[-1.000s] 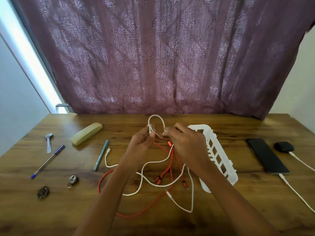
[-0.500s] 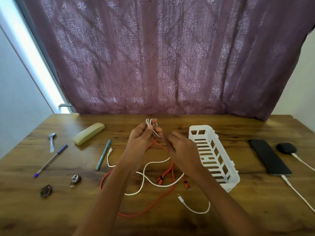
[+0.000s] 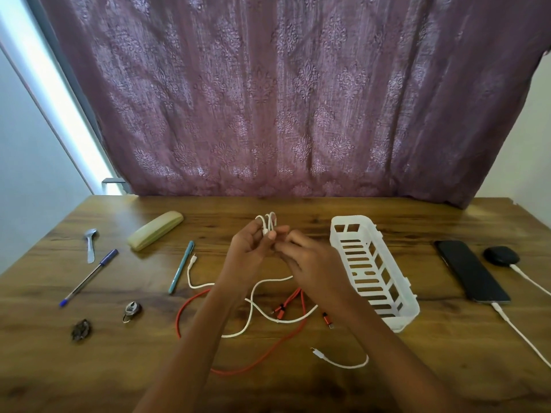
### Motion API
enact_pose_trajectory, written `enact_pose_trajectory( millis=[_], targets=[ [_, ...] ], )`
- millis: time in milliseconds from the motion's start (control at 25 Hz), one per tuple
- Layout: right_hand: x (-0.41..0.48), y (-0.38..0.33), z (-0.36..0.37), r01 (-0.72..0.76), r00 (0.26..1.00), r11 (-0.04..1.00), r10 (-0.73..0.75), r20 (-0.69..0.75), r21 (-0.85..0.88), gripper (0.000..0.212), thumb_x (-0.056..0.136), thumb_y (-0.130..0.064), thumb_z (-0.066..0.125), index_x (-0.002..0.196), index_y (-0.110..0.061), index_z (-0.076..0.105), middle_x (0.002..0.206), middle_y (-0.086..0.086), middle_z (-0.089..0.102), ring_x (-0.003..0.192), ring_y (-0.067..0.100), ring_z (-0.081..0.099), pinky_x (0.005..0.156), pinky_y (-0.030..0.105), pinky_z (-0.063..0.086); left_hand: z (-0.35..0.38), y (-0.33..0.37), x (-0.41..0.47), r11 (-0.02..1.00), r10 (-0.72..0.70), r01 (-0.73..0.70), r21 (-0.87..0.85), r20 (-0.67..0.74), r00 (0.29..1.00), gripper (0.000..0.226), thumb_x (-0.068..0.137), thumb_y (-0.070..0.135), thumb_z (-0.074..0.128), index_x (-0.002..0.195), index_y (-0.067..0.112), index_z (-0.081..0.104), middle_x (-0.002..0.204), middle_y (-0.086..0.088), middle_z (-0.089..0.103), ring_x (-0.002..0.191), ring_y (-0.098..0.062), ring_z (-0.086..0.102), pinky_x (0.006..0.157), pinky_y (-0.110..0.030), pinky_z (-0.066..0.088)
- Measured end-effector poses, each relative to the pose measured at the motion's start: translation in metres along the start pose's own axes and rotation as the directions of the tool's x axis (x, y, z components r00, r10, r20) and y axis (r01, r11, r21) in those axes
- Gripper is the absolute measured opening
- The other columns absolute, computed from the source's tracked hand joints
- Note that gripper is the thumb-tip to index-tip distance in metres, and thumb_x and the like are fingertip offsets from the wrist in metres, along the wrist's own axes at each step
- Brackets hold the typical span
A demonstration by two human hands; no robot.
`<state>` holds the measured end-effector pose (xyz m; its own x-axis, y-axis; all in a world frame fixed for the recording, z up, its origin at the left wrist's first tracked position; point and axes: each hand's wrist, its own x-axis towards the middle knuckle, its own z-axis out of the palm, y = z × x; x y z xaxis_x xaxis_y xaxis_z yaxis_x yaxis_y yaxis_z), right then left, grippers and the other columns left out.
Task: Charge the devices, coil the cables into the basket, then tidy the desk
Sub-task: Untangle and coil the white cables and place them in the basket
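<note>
Head view: cable coiling, hazards by item.

1. Surface [image 3: 447, 368]: wooden, carrying every item below. Loose cable ends lie towards its near edge and could be dragged off.
2. Basket [image 3: 399, 323]: white, slotted, holding no cable, just beside the right hand. It looks light, so a snagged cable or a forearm could likely shove or tip it.
3. Left hand [image 3: 250, 254]: raised, with its fingers [image 3: 269, 234] clamped on a small white coil [image 3: 267, 222]. If the pinch slackens, the loops would probably spring open.
4. Right hand [image 3: 313, 263]: at the coil, blurred. I cannot tell whether its fingers are apart or pinching.
5. Red cable [image 3: 179, 317]: sprawled under both forearms and crossing the white cable [image 3: 250, 311]. Pulling in white slack may lift the red one too and knot the pair.
6. Phone [image 3: 471, 269]: plugged in, well apart from the hands. Its charging lead [image 3: 521, 332] runs off the surface at the right, and a tug there would likely unplug it.
7. Earbud case [image 3: 501, 256]: also plugged in, carrying the same risk.
8. Pens [image 3: 182, 266]: near the white cable's plug [image 3: 193, 259], so a sliding cable could roll them.
</note>
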<state>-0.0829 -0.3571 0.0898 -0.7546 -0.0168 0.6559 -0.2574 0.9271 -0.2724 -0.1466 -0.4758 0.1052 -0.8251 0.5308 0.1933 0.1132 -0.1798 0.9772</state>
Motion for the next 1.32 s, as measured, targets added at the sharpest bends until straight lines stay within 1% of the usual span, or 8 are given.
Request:
enact_pose_trajectory(
  millis=[200, 400, 600, 760, 960, 1080, 1200, 1320],
  targets=[
    [0.006, 0.003, -0.007, -0.037, 0.998, 0.988, 0.043, -0.038, 0.148, 0.024, 0.086, -0.030, 0.052, 0.091, -0.018, 0.072, 0.080, -0.003, 0.063, 0.065, 0.013, 0.060, 0.052, 0.034, 0.050, 0.002, 0.003, -0.007, 0.998, 0.010, -0.016, 0.054, 0.107, 0.994, 0.028, 0.099, 0.010, 0.036, 0.114, 0.006, 0.058, 0.097, -0.002, 0.068, 0.091, -0.007, 0.065, 0.077, -0.015, 0.049],
    [0.017, 0.006, -0.018, -0.176, 0.977, 0.911, 0.208, -0.047, 0.372, 0.017, 0.071, -0.027, 0.077, 0.078, -0.018, 0.065, 0.075, -0.005, 0.063, 0.064, 0.007, 0.056, 0.058, 0.024, 0.047, 0.004, 0.011, -0.003, 0.992, -0.038, 0.024, 0.124, 0.104, 0.994, 0.030, 0.100, 0.014, 0.032, 0.091, 0.005, 0.059, 0.078, -0.001, 0.063, 0.075, -0.007, 0.059, 0.071, -0.017, 0.046],
    [0.037, 0.018, -0.038, -0.414, 0.909, 0.641, 0.336, 0.248, 0.646, 0.026, 0.060, -0.016, 0.085, 0.072, -0.018, 0.062, 0.079, 0.019, 0.066, 0.065, 0.033, 0.061, 0.059, 0.038, 0.050, 0.004, 0.021, -0.003, 0.977, -0.059, 0.020, 0.211, 0.178, 0.982, 0.032, 0.101, 0.013, 0.030, 0.078, 0.008, 0.051, 0.049, 0.015, 0.043, 0.054, 0.002, 0.039, 0.060, -0.011, 0.035],
    [0.046, 0.037, -0.042, -0.512, 0.856, 0.432, 0.332, 0.397, 0.742, 0.020, 0.058, -0.022, 0.079, 0.071, -0.016, 0.066, 0.067, 0.003, 0.066, 0.047, 0.015, 0.052, 0.039, 0.020, 0.042, 0.003, 0.023, 0.001, 0.980, -0.079, 0.036, 0.198, 0.218, 0.973, 0.029, 0.101, 0.017, 0.031, 0.084, 0.007, 0.052, 0.051, 0.014, 0.038, 0.057, -0.004, 0.034, 0.069, -0.024, 0.032],
    [0.046, 0.044, -0.022, -0.551, 0.780, 0.095, 0.413, 0.471, 0.829, 0.012, 0.068, -0.017, 0.067, 0.074, -0.008, 0.061, 0.051, 0.001, 0.050, 0.035, 0.001, 0.033, 0.031, 0.012, 0.028, 0.008, 0.030, 0.001, 0.994, -0.094, 0.106, -0.035, 0.258, 0.962, 0.028, 0.100, 0.012, 0.030, 0.084, 0.007, 0.052, 0.054, 0.009, 0.040, 0.055, -0.005, 0.037, 0.073, -0.026, 0.036],
    [0.039, 0.044, -0.014, -0.568, 0.710, -0.026, 0.491, 0.505, 0.823, 0.008, 0.086, -0.013, 0.057, 0.081, -0.007, 0.058, 0.045, -0.006, 0.048, 0.033, -0.001, 0.031, 0.030, 0.010, 0.026, 0.002, 0.027, 0.005, 0.962, -0.104, 0.153, -0.227, 0.216, 0.971, 0.024, 0.099, 0.011, 0.032, 0.094, 0.002, 0.054, 0.056, 0.005, 0.042, 0.058, -0.008, 0.039, 0.079, -0.025, 0.043],
    [0.029, 0.034, -0.010, -0.670, 0.656, 0.102, 0.545, 0.522, 0.735, 0.013, 0.092, -0.017, 0.054, 0.086, -0.011, 0.064, 0.053, 0.000, 0.054, 0.033, 0.002, 0.034, 0.032, 0.014, 0.029, 0.001, 0.025, 0.009, 0.898, -0.118, 0.150, -0.413, 0.103, 0.988, 0.026, 0.098, 0.010, 0.035, 0.092, 0.002, 0.059, 0.058, 0.002, 0.046, 0.058, -0.008, 0.044, 0.085, -0.031, 0.049],
    [0.018, 0.018, -0.005, -0.681, 0.732, 0.572, 0.526, 0.433, 0.457, 0.020, 0.094, -0.030, 0.051, 0.095, -0.016, 0.067, 0.060, -0.001, 0.060, 0.038, 0.006, 0.047, 0.042, 0.023, 0.040, 0.000, 0.025, 0.012, 0.837, -0.118, 0.093, -0.539, -0.012, 0.993, 0.026, 0.098, 0.009, 0.035, 0.088, 0.004, 0.059, 0.058, 0.002, 0.050, 0.055, -0.006, 0.051, 0.065, -0.022, 0.054]
  ],
)
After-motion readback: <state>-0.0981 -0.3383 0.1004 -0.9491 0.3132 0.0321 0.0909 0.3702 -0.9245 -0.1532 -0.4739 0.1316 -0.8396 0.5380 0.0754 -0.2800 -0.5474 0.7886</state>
